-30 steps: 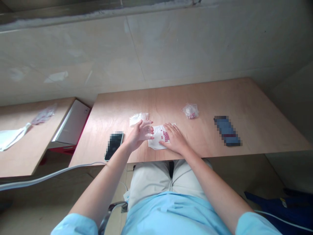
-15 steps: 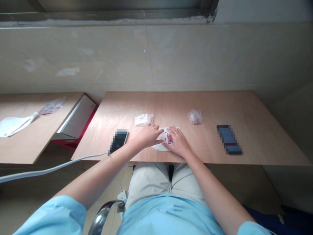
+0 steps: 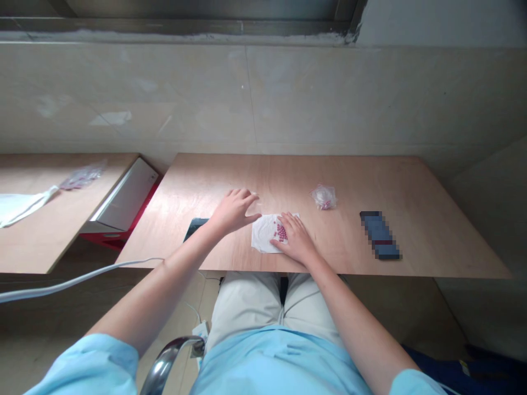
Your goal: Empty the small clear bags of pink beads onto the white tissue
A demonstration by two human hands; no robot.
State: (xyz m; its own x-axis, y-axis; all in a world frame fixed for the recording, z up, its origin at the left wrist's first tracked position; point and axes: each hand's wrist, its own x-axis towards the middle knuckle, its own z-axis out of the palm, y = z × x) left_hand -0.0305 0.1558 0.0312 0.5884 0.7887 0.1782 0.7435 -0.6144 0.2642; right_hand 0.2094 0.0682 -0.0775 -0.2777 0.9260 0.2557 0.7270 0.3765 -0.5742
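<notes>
My right hand [image 3: 297,239] lies flat with fingers stretched out on the right part of a white sheet [image 3: 262,235]. A cluster of small dark-pink round pieces [image 3: 280,232] rests on that sheet, just left of my right fingers. My left hand [image 3: 235,210] is over the stack of clear plastic bags [image 3: 256,205], its fingers spread and the thumb pointing right. The hand covers most of the bags, and nothing shows in its grasp. Whether its fingertips touch them I cannot tell.
Behind the sheet sits a clear bag with pink pieces [image 3: 324,197]. A blurred-out phone [image 3: 380,236] lies at right; another dark phone [image 3: 193,226] is partly under my left forearm. A white cable [image 3: 82,282] crosses at left. The side table [image 3: 28,249] holds cloth and bags.
My left hand has moved left and away from the sheet to over the plastic bags, its fingers opening wider. More of the sheet now shows. My right hand stays on it.
</notes>
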